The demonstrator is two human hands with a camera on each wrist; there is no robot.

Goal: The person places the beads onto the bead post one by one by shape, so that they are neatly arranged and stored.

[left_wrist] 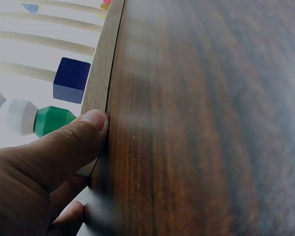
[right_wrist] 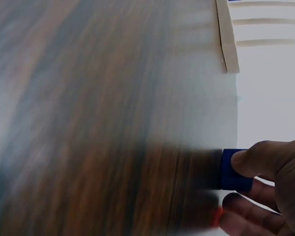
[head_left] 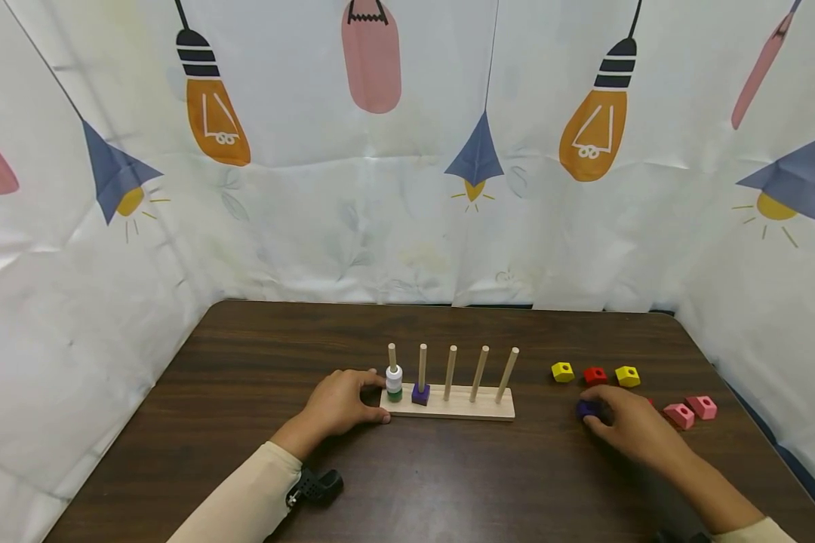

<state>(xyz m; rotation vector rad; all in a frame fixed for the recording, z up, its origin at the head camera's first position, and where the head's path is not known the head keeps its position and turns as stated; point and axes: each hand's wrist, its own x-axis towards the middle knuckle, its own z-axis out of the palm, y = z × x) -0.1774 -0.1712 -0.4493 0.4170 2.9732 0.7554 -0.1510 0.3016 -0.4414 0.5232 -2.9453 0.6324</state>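
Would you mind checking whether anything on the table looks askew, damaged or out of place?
Nothing stands out. The wooden peg board lies flat, its pegs intact. The left hand holds its end; the right hand pinches a blue block. Loose blocks sit scattered on the table.

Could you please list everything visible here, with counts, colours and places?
peg board: one, pale wood, five upright pegs, table centre.
beads: white over green, on the leftmost peg.
blue cube: one, on the second peg.
loose blocks: two yellow, one red, two pink, table right.
blue block: one, pinched in the right hand.
table: one, dark brown wood.
curtain: white, lamp prints, behind.
left hand: holds the board's left end.
right hand: on the blue block.
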